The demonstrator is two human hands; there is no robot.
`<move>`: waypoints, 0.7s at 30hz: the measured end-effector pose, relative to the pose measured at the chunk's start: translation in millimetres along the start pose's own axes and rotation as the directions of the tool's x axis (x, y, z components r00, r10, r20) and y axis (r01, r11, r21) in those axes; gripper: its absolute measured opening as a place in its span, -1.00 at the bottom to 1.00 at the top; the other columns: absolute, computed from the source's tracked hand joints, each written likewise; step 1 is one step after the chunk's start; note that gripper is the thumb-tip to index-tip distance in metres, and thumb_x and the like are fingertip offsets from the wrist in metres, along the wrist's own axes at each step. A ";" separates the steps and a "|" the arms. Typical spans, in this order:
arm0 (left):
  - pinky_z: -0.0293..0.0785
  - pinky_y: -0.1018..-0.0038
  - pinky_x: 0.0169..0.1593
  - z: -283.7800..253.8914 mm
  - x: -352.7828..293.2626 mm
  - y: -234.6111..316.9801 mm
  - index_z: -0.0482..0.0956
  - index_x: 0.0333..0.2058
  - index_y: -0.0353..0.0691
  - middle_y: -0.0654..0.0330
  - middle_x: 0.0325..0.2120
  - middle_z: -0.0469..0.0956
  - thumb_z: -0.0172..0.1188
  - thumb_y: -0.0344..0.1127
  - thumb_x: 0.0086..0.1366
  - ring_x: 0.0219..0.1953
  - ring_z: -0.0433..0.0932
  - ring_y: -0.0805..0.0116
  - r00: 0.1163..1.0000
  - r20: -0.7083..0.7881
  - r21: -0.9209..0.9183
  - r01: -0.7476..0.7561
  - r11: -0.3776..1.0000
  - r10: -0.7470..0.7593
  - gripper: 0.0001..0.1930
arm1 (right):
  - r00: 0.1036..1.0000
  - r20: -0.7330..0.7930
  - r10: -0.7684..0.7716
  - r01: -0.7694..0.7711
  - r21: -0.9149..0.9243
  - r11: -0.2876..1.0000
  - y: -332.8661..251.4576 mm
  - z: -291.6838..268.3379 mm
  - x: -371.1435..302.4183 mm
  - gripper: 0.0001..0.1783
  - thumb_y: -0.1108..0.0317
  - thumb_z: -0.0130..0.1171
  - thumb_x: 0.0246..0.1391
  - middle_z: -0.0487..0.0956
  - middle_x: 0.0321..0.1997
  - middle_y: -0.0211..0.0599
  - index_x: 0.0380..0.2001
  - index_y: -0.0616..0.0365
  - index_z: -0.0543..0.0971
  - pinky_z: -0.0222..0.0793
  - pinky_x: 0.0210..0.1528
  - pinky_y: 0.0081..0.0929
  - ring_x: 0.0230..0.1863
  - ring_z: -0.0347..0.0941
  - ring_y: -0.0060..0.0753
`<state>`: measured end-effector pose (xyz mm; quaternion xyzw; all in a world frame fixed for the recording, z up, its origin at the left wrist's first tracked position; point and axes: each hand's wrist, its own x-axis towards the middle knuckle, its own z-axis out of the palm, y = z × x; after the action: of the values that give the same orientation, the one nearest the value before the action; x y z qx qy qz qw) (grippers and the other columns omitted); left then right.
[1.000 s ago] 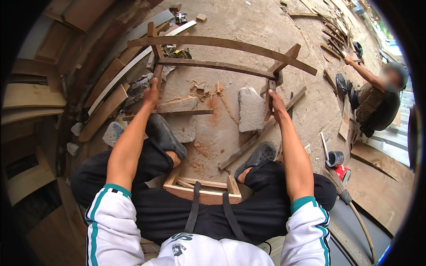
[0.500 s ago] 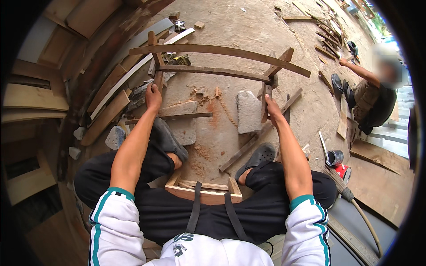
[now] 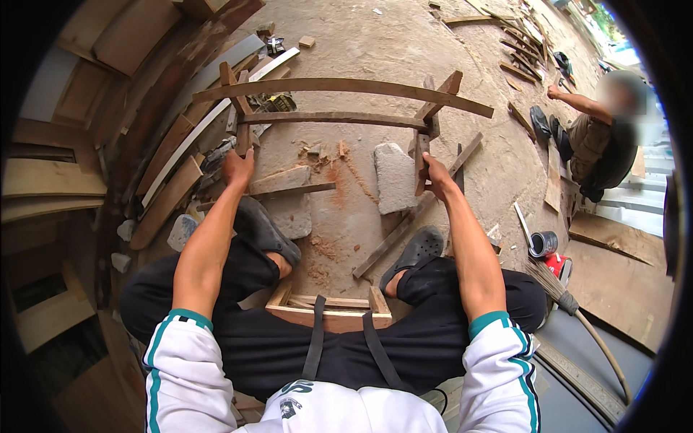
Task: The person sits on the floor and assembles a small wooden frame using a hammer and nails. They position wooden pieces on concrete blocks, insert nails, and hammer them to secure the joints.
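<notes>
Now wooden frame (image 3: 339, 85) leveller in view

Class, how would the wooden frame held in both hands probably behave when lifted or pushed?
The wooden frame is probably stiff, since bars link its side pieces. It may be light for its size, being mostly open space. Its overhanging slat ends might snag.

Daylight glares at the right rim, the left lies dim, and edges bend.
</notes>
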<state>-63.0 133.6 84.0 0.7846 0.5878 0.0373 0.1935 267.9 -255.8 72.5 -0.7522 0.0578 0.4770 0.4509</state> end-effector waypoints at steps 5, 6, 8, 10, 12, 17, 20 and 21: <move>0.48 0.05 -0.02 -4.1 -3.5 5.3 0.55 -0.11 -0.40 -0.22 -0.17 0.59 0.21 0.10 0.19 -0.07 0.57 -0.18 0.999 0.036 0.094 -0.019 0.995 0.016 -0.41 | 0.999 -0.026 0.040 -0.040 -0.001 0.999 -7.0 2.2 -17.4 -0.36 -0.20 -0.17 0.28 0.47 0.10 -0.18 0.15 0.05 0.43 0.28 0.11 0.10 0.08 0.38 -0.05; 0.49 0.05 -0.04 -5.2 -4.4 6.4 0.56 -0.13 -0.41 -0.22 -0.19 0.60 0.20 0.10 0.19 -0.10 0.58 -0.18 0.998 0.051 0.116 -0.031 0.993 0.025 -0.42 | 0.999 -0.040 0.035 -0.035 0.003 0.999 -8.2 4.0 -22.5 -0.37 -0.20 -0.16 0.28 0.47 0.10 -0.20 0.15 0.04 0.44 0.28 0.11 0.10 0.08 0.38 -0.05; 0.50 0.05 -0.06 -5.1 -3.7 4.1 0.57 -0.18 -0.41 -0.23 -0.23 0.61 0.20 0.11 0.19 -0.13 0.59 -0.19 0.997 0.040 0.140 -0.077 0.987 0.072 -0.43 | 0.998 -0.057 0.035 -0.035 0.010 0.999 -13.5 5.7 -31.8 -0.38 -0.22 -0.14 0.27 0.46 0.04 -0.22 0.11 0.04 0.44 0.27 0.11 0.11 0.08 0.37 -0.08; 0.51 0.04 -0.08 -1.7 5.0 -11.6 0.58 -0.21 -0.42 -0.23 -0.27 0.61 0.19 0.11 0.20 -0.16 0.60 -0.19 0.990 -0.022 0.160 -0.136 0.978 0.141 -0.43 | 0.998 -0.047 0.040 -0.040 0.019 0.999 -19.4 12.4 -33.4 -0.37 -0.26 -0.10 0.25 0.43 -0.07 -0.24 0.03 0.08 0.45 0.25 0.13 0.11 0.10 0.33 -0.14; 0.50 0.05 -0.07 -1.9 9.4 -12.2 0.58 -0.21 -0.42 -0.24 -0.26 0.61 0.18 0.11 0.20 -0.15 0.60 -0.19 0.989 -0.006 0.165 -0.146 0.975 0.149 -0.43 | 0.996 -0.075 0.049 -0.047 0.022 0.999 -16.7 11.8 -29.4 -0.37 -0.26 -0.09 0.24 0.42 -0.07 -0.25 0.02 0.07 0.45 0.25 0.11 0.14 0.10 0.33 -0.14; 0.48 0.03 -0.03 -10.2 -0.9 1.7 0.56 -0.15 -0.42 -0.28 -0.21 0.59 0.16 0.11 0.22 -0.11 0.58 -0.23 0.997 0.060 0.142 -0.049 0.989 0.041 -0.42 | 0.993 -0.114 -0.007 0.001 -0.047 0.999 -8.3 16.7 -22.9 -0.40 -0.25 -0.14 0.27 0.43 -0.17 -0.28 -0.05 0.07 0.47 0.23 0.09 0.20 0.01 0.37 -0.15; 0.47 0.01 -0.03 -7.4 -0.3 4.4 0.51 -0.08 -0.34 -0.26 -0.21 0.59 0.10 0.16 0.27 -0.11 0.58 -0.23 0.997 0.031 0.132 -0.069 0.989 0.065 -0.41 | 0.942 -0.216 -0.256 0.171 -0.346 0.922 1.8 14.7 -6.1 -0.30 -0.15 -0.26 0.34 0.50 0.04 0.11 0.04 0.34 0.46 0.24 0.19 -0.10 0.12 0.42 0.07; 0.46 0.01 -0.03 -7.3 -1.5 2.6 0.49 -0.07 -0.33 -0.25 -0.21 0.59 0.09 0.18 0.28 -0.11 0.58 -0.23 0.997 0.022 0.133 -0.072 0.989 0.070 -0.41 | 0.913 -0.245 -0.326 0.200 -0.426 0.882 2.5 19.8 -6.4 -0.28 -0.12 -0.28 0.34 0.49 0.10 0.24 0.05 0.43 0.45 0.25 0.21 -0.20 0.16 0.42 0.13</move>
<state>-63.2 133.5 91.9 0.8166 0.5589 -0.0019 0.1443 250.0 -245.0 73.2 -0.8930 -0.0727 0.2885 0.3377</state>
